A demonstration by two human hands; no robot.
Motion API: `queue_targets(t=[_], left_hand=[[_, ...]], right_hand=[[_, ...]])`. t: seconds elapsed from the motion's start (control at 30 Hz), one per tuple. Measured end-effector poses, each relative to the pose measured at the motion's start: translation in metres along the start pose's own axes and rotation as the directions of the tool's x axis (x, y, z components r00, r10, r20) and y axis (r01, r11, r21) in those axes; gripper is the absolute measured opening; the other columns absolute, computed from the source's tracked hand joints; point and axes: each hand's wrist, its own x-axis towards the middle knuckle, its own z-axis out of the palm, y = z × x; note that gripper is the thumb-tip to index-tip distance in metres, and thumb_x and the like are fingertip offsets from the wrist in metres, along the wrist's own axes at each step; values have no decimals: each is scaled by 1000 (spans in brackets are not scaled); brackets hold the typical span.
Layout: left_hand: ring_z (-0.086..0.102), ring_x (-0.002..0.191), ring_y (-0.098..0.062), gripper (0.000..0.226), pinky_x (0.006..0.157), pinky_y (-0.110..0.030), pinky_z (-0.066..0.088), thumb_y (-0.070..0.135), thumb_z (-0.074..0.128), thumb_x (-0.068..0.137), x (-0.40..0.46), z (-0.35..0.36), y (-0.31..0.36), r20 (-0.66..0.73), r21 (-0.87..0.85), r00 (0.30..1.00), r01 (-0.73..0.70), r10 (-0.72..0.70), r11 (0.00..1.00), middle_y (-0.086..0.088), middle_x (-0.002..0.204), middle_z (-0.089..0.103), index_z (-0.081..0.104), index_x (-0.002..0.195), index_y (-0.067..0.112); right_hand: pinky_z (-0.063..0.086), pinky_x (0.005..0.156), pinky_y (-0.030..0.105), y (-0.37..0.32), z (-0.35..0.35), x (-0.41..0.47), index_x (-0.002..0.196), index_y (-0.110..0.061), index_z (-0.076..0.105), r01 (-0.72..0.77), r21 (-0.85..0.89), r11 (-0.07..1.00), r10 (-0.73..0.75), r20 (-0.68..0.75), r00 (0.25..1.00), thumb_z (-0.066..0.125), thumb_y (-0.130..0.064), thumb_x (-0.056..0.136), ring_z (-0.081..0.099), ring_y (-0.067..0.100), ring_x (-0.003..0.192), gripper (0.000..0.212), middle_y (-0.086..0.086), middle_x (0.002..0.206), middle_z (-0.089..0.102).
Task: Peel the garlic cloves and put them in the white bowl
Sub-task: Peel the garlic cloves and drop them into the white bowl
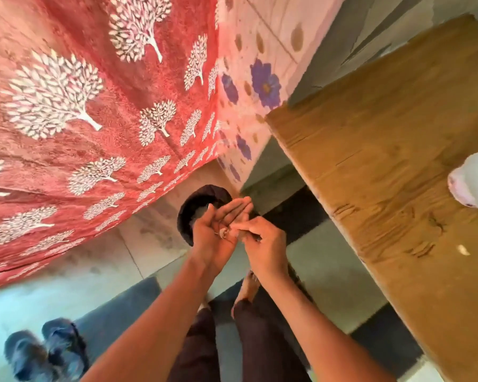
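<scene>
Left hand (pixel 218 232) is held palm up with fingers straight and together, pointing away from the person; small scraps of garlic peel (pixel 223 232) lie on the palm near the base of the fingers. Right hand (pixel 262 244) sits just beside it, fingers curled, fingertips touching the left palm at the scraps; whether it pinches a piece of peel cannot be told because the frame is blurred. Both hands hover over a dark round bin (pixel 196 208) standing on the floor, the left hand's fingers overlapping its rim. Below the hands, the person's dark trousers (pixel 232 340) and one bare foot (pixel 249 285) show against the pale floor tiles (pixel 329 257). To the right runs a brown wooden table (pixel 398 161); the white bowl (pixel 472 180) stands on it at the frame's right edge, well apart from the hands, only partly in view. One pale fleck, possibly a garlic clove (pixel 463 250), lies on the table nearer the person than the bowl. To the left, a red cloth with white tree print (pixel 80 119) hangs down; a pink sheet with purple flowers (pixel 260 78) lies behind it. Dark slippers (pixel 44 351) rest on the floor at lower left.
</scene>
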Motion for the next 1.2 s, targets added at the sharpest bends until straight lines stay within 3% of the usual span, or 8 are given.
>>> queue_targets(t=[0.3,0.43,0.57,0.77,0.87,0.93,1.07,1.2], left_hand=[[57,133,-35,69,123,-47,34,47,24,111,223,-228,-1,-411,37,907,-79,87,996,-24,137,63,65,123,-7],[58,129,-34,76,110,-44,47,58,17,109,302,-308,-8,-458,16,886,-79,77,997,-23,148,55,59,137,1],[50,138,-43,68,121,-57,34,64,24,106,326,-340,-12,-443,-27,891,-119,95,992,-26,148,50,42,154,19],[62,124,-37,92,107,-52,49,78,24,97,328,-351,-6,-414,-34,910,-53,34,998,-19,126,65,56,134,0],[56,134,-37,91,103,-50,50,80,23,96,322,-347,2,-373,-34,928,-34,19,999,-19,148,55,43,153,12],[54,137,-34,87,96,-47,53,80,23,97,320,-344,9,-400,18,916,-35,39,999,-13,156,47,38,158,19],[57,134,-37,97,110,-51,47,80,26,96,307,-327,19,-349,-14,937,10,-15,1000,-15,132,60,47,147,0],[64,125,-21,52,115,-42,44,53,38,108,263,-285,25,-357,336,926,4,123,942,-7,134,68,59,139,18]], right_hand=[[55,86,20,233,196,51,99,-9,80,9,13,1000,-10,122,992,77,4,85,68,3,91,19,-2,95,75],[48,108,38,345,282,65,123,-9,73,84,-44,996,-61,379,923,63,-8,97,64,22,120,29,10,127,70],[32,121,49,413,318,86,143,-15,58,-91,-256,962,208,479,853,41,-42,101,35,27,149,53,14,156,46],[14,128,45,423,333,93,156,-30,39,71,-112,991,29,707,707,32,-45,107,17,22,157,52,2,166,31],[22,124,52,436,332,110,157,-23,38,-25,-345,938,229,563,794,25,-54,104,17,31,156,62,8,166,29],[18,127,46,426,329,116,158,-24,36,24,-269,963,133,548,826,27,-54,105,16,27,157,61,6,168,25],[20,127,37,408,327,105,159,-32,33,113,-115,987,10,741,671,33,-48,108,20,14,155,54,1,166,32],[47,101,44,384,296,117,123,-10,70,-51,-244,968,159,445,881,41,-40,105,61,24,119,45,12,124,69]])
